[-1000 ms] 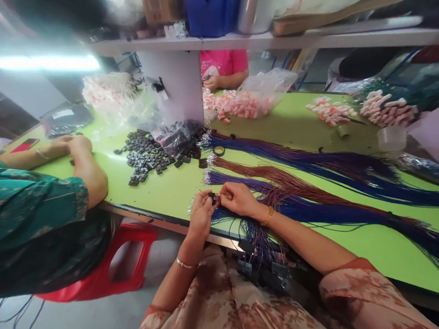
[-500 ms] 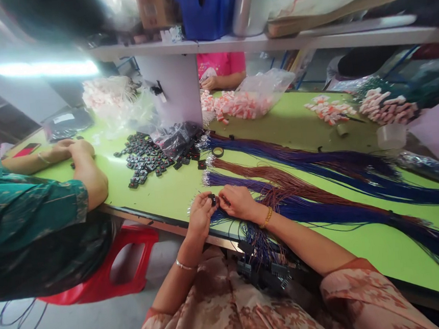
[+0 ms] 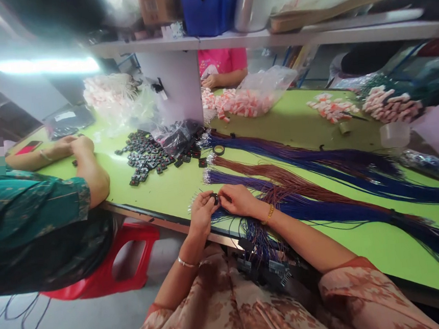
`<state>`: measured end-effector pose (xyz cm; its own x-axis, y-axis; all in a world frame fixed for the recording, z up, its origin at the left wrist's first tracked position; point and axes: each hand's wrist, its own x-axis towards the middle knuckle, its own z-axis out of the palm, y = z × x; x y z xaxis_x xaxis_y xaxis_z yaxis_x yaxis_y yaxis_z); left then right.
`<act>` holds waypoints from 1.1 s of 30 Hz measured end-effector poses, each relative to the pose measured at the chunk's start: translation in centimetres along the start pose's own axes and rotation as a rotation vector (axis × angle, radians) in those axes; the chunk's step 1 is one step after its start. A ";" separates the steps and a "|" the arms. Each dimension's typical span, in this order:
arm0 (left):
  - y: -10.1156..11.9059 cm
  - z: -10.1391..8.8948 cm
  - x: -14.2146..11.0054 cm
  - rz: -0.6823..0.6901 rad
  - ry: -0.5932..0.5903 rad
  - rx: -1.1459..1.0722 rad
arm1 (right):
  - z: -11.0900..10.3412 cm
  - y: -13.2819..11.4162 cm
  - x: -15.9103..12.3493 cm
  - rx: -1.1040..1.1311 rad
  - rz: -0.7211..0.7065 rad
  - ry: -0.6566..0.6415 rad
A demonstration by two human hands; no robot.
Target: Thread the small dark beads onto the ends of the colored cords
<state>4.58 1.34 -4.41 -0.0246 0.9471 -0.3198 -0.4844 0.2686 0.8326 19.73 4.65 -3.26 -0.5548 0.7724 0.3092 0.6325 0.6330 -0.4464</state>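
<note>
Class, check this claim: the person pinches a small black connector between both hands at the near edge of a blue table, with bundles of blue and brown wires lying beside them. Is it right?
Not quite. The head view shows the table is lime green, not blue. The rest holds: the left hand and right hand pinch the small black connector at the near edge, with blue wires and brown wires beside them.

matt green table (image 3: 160,190), glossy plastic bag (image 3: 262,86)

- head cam, worn, looks forward and down over green table (image 3: 160,190)
- close on own hands at near edge
- single view, no overlap
</note>
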 end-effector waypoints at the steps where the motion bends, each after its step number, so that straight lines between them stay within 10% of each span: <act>1: 0.0 0.0 0.0 0.005 -0.001 0.003 | 0.1 -0.1 0.0 0.004 0.013 -0.003; 7: -0.1 0.1 0.1 0.014 -0.013 0.112 | -0.6 -0.1 0.0 0.095 0.086 -0.008; 11: -0.7 1.4 -2.6 0.416 -0.046 0.424 | -3.4 0.6 0.7 0.220 0.185 -0.022; 13: -1.4 2.5 -4.7 0.661 -0.278 0.666 | -4.3 0.8 1.3 0.195 0.212 -0.039; 17: -3.4 4.8 -8.0 0.782 -1.102 1.074 | -3.6 0.1 1.9 0.005 0.204 -0.192; 20: -4.3 5.5 -8.8 0.822 -1.260 1.071 | -1.7 -0.7 2.0 -0.153 0.248 -0.232; 24: -1.8 3.3 -6.1 0.853 -0.879 0.918 | 0.1 -0.9 1.9 -0.213 0.286 -0.260; 30: 8.7 -8.5 5.3 0.731 0.437 1.208 | 1.1 -1.0 1.4 -0.328 0.223 -0.214; 33: 12.2 -14.0 9.5 0.493 0.621 1.443 | 1.3 -1.0 1.3 -0.310 0.218 -0.197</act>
<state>-13.80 11.14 -3.64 -0.4176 0.8699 0.2625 0.8314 0.2493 0.4966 17.73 4.93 -3.52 -0.4640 0.8841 0.0554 0.8622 0.4650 -0.2010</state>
